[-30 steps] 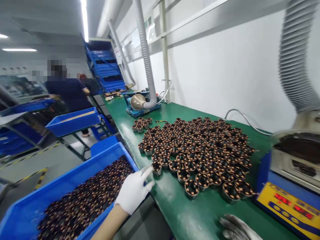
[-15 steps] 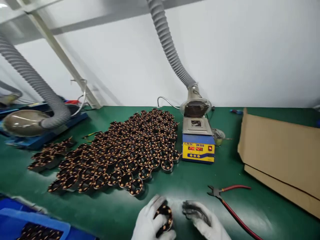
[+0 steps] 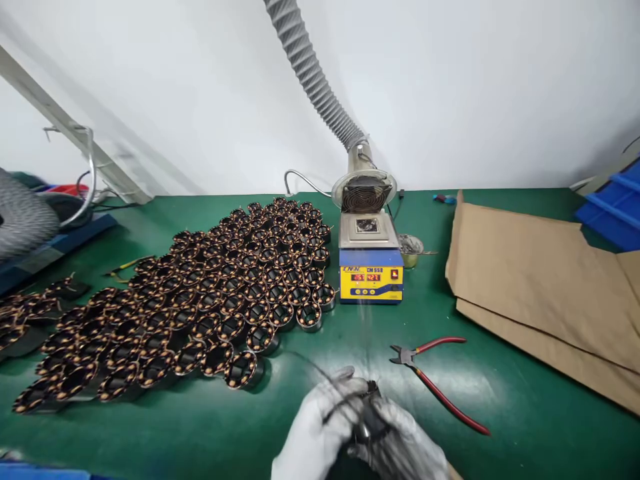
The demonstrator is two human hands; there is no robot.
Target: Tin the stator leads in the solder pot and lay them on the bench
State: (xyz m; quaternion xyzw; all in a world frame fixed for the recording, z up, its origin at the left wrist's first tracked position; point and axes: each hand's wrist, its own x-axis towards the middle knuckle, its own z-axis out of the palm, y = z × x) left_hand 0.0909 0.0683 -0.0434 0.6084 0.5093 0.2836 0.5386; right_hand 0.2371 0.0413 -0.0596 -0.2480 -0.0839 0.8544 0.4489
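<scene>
Low at the front of the bench, a dark ring-shaped motor stator (image 3: 369,427) is held between my two white-gloved hands, partly hidden and smeared by motion. My left hand (image 3: 320,427) is closed, its fingers pressed on the stator's left side. From the other side my right hand (image 3: 413,443) curls around it, the glove's finger part dark and blurred. Thin dark streaks, perhaps wires, pass over the left fingers. To the left stand many similar stators (image 3: 241,369) with copper coils, packed close together. Red-handled side cutters (image 3: 407,355) lie open beyond my right hand.
A yellow and blue solder pot (image 3: 371,283) stands behind, under a fume hood (image 3: 364,190) on a grey hose. Beside it sits a small tin (image 3: 410,250). Brown cardboard (image 3: 530,267) covers the right side. A blue crate (image 3: 615,207) is at far right.
My right hand has come over to the stator that my left hand holds. The head view has swung right and down, showing the blue crate at far right.
</scene>
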